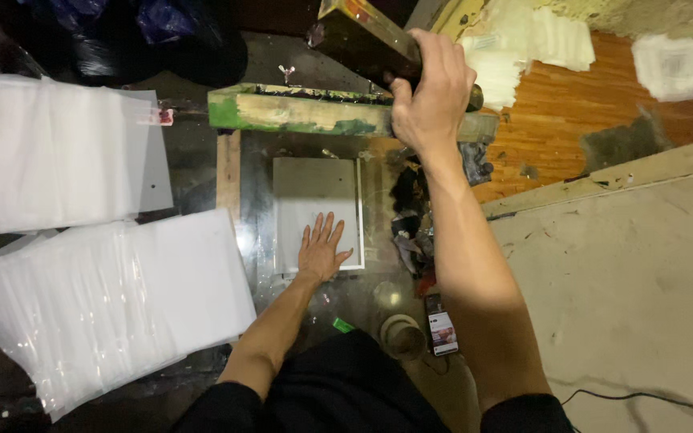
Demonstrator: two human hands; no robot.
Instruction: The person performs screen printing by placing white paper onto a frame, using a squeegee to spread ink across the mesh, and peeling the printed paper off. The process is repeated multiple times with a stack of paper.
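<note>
- Nearest the camera, the person's dark-clothed lap fills the bottom edge, with a phone [442, 325] lying face up just beyond it and a roll of tape [401, 335] beside that, on the near edge of the table [250, 240].
- At the far left, a stack of clear plastic sleeves [50, 152] lies flat; nearer and just right of it, a second fanned pile of white sheets [114, 305] spreads toward the near left corner. Both piles look thick, so I judge that much material is yet to be handled, though which pile is finished stock I cannot tell.
- In the middle, a single grey-white sheet [316, 210] lies on the dark glassy printing bed. The left hand [322, 250] rests on its near edge, palm down and fingers spread flat, holding nothing but pressing the sheet in place.
- Just beyond the sheet, a green-stained wooden bar [302, 111] runs across the far side of the bed, smeared with dark ink.
- Right of centre, the right hand [433, 95] is raised and wrapped tightly around the edge of a dark, ink-stained screen frame [366, 40], which is tilted up off the bed.
- The frame is lifted with one sheet under it, so the work seems to stand between prints; the sheet shows no clear printed mark.
- Inky rags [411, 224] lie right of the sheet, and pale paper scraps [539, 40] sit on the wooden floor at far right.
</note>
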